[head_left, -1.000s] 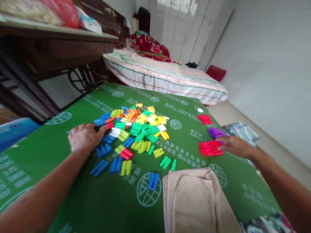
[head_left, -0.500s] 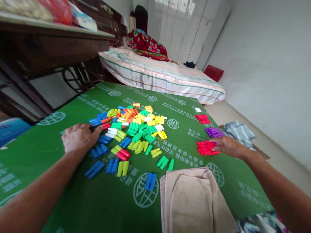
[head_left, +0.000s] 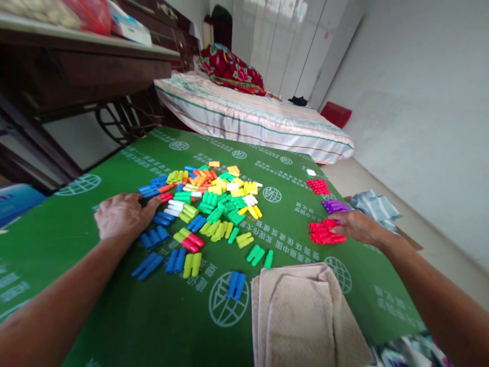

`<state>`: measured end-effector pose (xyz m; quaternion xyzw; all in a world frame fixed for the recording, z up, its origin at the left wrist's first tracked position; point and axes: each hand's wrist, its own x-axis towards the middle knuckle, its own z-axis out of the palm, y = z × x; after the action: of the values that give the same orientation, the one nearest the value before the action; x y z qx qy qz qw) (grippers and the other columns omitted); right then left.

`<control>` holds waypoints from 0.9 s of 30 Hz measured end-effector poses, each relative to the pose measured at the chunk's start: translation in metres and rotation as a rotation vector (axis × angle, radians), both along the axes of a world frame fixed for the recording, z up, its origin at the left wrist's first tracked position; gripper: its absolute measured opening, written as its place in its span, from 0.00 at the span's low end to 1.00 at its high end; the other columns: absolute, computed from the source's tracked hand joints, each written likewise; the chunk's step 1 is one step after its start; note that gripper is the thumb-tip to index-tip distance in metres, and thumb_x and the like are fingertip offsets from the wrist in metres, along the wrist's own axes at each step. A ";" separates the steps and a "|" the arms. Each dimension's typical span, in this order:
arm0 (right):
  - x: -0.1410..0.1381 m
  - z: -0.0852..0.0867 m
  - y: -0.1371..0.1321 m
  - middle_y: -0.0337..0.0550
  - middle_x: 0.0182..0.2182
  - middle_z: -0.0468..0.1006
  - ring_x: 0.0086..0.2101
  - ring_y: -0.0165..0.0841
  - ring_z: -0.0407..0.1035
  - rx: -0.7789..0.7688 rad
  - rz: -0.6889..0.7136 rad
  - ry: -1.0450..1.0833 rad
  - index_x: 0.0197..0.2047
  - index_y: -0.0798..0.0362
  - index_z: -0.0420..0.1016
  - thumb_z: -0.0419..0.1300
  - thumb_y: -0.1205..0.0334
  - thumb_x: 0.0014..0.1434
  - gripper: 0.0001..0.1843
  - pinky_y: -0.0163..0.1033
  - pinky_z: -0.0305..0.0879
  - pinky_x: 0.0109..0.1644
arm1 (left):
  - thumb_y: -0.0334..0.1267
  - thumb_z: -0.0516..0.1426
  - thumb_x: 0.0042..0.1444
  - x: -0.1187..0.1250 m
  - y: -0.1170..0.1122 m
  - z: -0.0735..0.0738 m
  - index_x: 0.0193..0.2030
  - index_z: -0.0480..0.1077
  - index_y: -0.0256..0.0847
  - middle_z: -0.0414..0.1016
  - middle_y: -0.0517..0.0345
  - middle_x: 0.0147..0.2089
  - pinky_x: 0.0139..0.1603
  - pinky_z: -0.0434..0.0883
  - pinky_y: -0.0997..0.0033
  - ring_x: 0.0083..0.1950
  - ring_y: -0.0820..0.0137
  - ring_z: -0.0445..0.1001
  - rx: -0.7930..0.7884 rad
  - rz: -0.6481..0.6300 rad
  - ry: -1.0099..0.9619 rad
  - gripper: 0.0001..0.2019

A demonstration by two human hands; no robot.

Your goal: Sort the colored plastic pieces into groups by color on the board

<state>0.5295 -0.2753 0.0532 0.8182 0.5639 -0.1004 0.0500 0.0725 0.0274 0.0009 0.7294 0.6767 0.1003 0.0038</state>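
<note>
My left hand [head_left: 124, 216] rests palm down on the green table at the left edge of a pile of small tube-shaped plastic pieces. Its fingers lie stretched out, and the thumb is beside a red piece [head_left: 165, 198]. Blue pieces [head_left: 155, 237], green pieces [head_left: 229, 205] and yellow-green pieces [head_left: 219, 231] lie in the pile, many side by side in sets. Over on the right, my right hand [head_left: 357, 228] has its thumb and fingers closed around the near end of a cluster of red tube pieces [head_left: 323, 232]. A purple group [head_left: 334, 206] lies just behind; the fingertips are partly hidden.
A folded beige cloth [head_left: 298, 316] lies at the table's near edge, beside a blue pair [head_left: 237, 285]. Another red group [head_left: 318, 186] and a white piece [head_left: 311, 173] lie at the far right. Beyond the green table [head_left: 126, 321] stands a bed [head_left: 248, 117]; a wooden sewing table [head_left: 95, 71] is at left.
The view has shifted very slightly. Both hands stay in about the same places, and the plastic pieces show no clear movement.
</note>
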 end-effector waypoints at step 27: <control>0.011 -0.013 0.006 0.54 0.20 0.74 0.19 0.34 0.69 -0.090 -0.574 0.282 0.24 0.58 0.67 0.53 0.45 0.58 0.24 0.35 0.61 0.21 | 0.65 0.37 0.51 0.004 -0.002 0.002 0.53 0.67 0.34 0.64 0.36 0.58 0.54 0.63 0.48 0.57 0.44 0.60 -0.005 0.014 0.004 0.40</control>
<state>0.5408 -0.2693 0.0405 0.9190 0.3062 -0.2474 -0.0229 0.0763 0.0249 0.0034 0.7248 0.6820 0.0972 0.0037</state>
